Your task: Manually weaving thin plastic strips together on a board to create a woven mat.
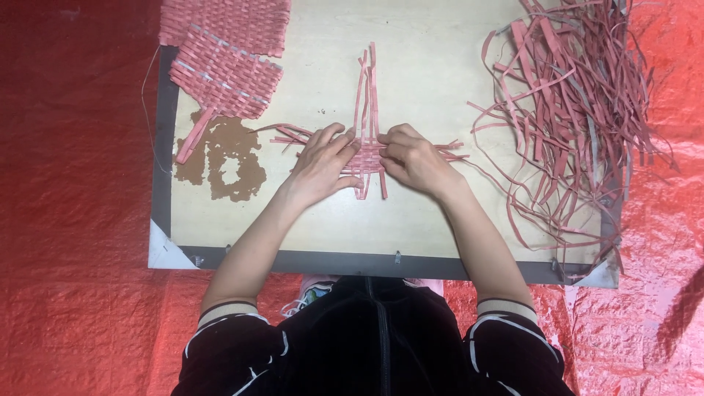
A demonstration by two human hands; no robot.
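Black sleeves point(367, 345) nearest the lens, I watch both hands pressed on a small weave point(367, 158) at mid-surface point(425, 220). Left hand point(320, 165) lies flat, fingers spread; right hand point(414, 160) curls, pinching a strip. Weaving looks barely begun; next, I judge, comes a fresh strip from the loose pile point(572, 110). Finished mats point(224, 51) lie far left.

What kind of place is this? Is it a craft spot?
Probably a home-made weaving spot on the floor. A wooden board lies on a red tarp, with a pile of loose pink strips and finished woven mats on it.
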